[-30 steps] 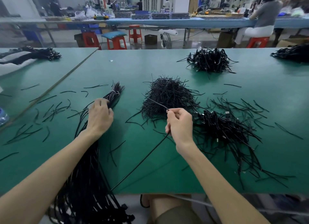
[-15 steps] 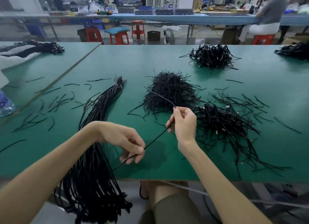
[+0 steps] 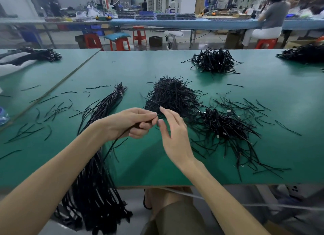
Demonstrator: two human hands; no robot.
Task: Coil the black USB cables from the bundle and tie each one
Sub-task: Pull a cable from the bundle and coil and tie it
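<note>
Your left hand [image 3: 133, 123] pinches one cable [image 3: 114, 141]. Right hand [image 3: 173, 136] slack-fingered, just beside it. One bundle [image 3: 108, 103] lies left.

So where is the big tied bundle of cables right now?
In the head view the bundle lies left of the heap of short ties, running under the left forearm and off the near edge of the table.
</note>
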